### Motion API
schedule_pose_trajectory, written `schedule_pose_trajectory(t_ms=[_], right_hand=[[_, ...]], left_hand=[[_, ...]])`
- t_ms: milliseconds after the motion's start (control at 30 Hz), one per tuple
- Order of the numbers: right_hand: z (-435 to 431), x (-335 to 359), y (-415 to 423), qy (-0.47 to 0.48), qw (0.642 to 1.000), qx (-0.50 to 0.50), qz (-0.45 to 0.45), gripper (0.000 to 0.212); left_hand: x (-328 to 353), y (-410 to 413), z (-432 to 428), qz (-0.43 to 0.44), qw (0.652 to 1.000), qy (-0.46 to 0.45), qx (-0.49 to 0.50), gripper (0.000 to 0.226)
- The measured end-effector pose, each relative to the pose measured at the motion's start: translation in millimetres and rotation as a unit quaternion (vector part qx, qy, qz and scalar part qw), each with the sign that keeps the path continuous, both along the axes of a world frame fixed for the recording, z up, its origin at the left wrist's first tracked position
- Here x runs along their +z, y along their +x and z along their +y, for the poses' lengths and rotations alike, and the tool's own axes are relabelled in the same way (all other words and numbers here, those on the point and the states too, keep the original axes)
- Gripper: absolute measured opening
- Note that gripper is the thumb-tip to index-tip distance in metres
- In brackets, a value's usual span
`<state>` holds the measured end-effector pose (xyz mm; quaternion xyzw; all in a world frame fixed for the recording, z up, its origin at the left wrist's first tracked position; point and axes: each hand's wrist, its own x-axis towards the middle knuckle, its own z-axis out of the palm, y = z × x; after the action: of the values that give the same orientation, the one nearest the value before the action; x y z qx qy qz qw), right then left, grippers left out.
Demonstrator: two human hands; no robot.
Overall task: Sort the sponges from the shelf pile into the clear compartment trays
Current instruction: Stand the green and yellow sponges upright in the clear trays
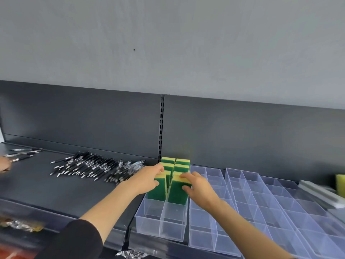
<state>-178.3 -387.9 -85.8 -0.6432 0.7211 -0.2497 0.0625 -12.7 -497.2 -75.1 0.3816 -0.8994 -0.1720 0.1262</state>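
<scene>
- Nearest, the front cells of the clear plastic two-column compartment tray stand empty, so by my reckoning the sorting is partly done, with those cells left to fill.
- Just behind them, the left hand has thumb and fingers closed around a yellow-and-green rectangular foam sponge in the left column. The right hand pinches its twin, the right-column sponge, fingers over the yellow top.
- Both sponges stand on edge, long axis upright, green scouring face toward the camera, yellow edge up; the right one tilts slightly.
- Behind, the further sponges already fill the rear cells, upright likewise.
- To the right, the wider clear divided trays hold nothing.
- At the far right edge a yellow sponge-like block shows; the supply pile itself cannot be made out.
</scene>
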Motion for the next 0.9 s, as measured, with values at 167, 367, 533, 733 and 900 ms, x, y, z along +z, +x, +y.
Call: schedule_pose_trajectory(t_ms=[167,367,533,733,900], right_hand=[[-5.4,-9.8,0.3,0.011,1.000,-0.001,0.003,0.033],[-10.0,-18.7,0.6,0.018,1.000,0.004,0.008,0.032],[-7.0,-19.2,-3.0,0.014,1.000,0.008,0.011,0.039],[10.8,-12.2,-21.7,-0.006,1.000,-0.012,0.027,0.046],[41.7,-9.8,-54.8,-0.002,0.997,-0.047,0.058,0.046]], left_hand=[[-10.1,-0.7,-5.6,-0.017,1.000,0.004,0.002,0.022],[-18.0,-1.6,-5.7,-0.022,1.000,-0.011,-0.007,0.021],[-14.9,-1.1,-2.8,-0.015,0.999,-0.032,-0.012,0.026],[-1.7,-13.1,8.4,0.014,0.998,-0.060,0.005,0.028],[4.7,-43.9,29.2,0.012,0.996,-0.087,-0.021,0.030]])
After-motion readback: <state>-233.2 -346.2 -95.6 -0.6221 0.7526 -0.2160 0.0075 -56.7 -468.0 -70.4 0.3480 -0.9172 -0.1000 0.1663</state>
